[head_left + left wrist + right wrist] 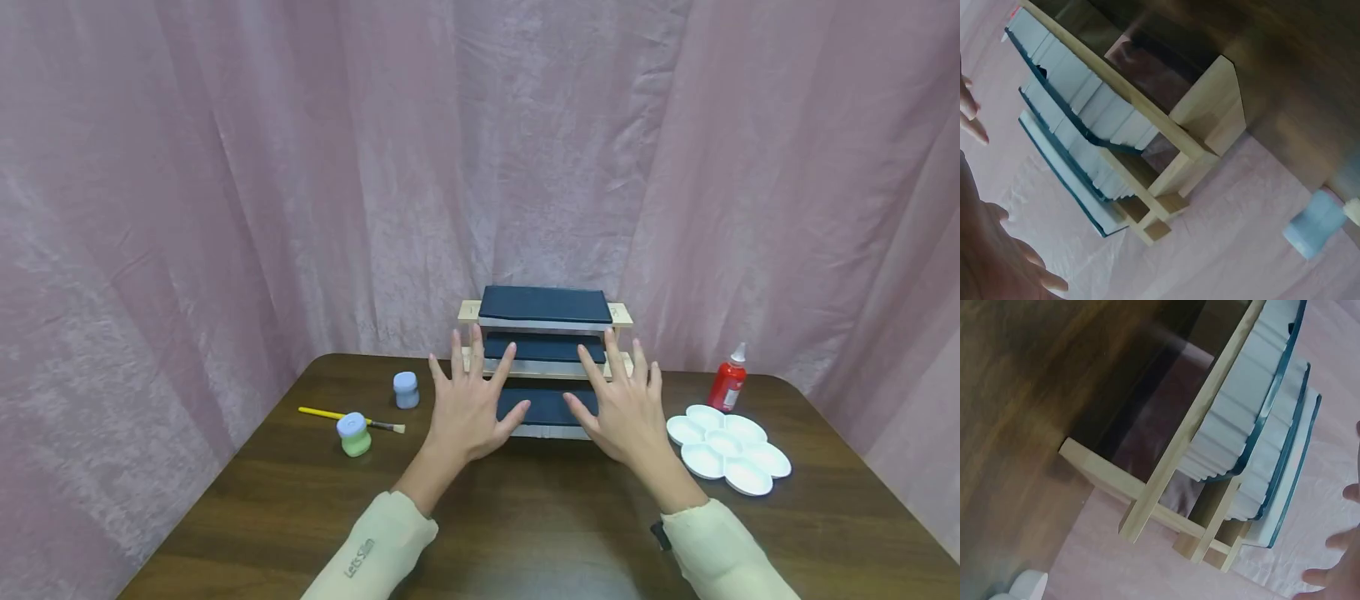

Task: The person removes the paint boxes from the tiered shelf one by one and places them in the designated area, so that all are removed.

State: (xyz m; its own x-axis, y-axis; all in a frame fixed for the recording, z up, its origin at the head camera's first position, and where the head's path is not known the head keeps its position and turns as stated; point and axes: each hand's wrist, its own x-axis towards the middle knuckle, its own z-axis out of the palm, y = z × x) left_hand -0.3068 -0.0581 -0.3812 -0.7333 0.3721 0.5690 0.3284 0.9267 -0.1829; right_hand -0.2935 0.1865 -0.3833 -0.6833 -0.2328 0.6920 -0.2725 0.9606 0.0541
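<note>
Pale sleeves [375,542] reach over the worktop [540,517], left hand [468,414] and right hand [624,412] both free, spread wide. Beyond the hands stands a wooden rack [468,312] with dark-topped white tiers [546,305]. Blue jar [406,390], green jar [356,437] and brush [321,412] lie to their left; palette [723,443] and red bottle [724,388] right.

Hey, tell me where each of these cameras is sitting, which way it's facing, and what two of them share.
Head: worn on the person's head, facing forward and down over the table toward the wooden rack; left hand, right hand and pale sleeves show.
Left wrist: worn there, facing the rack at a tilt, blue jar lower right; fingers show at the left edge.
Right wrist: worn there, facing the rack, tilted oppositely, white palette lower left; fingers show at the right edge.
Both wrist views share the rack and pink curtain.
</note>
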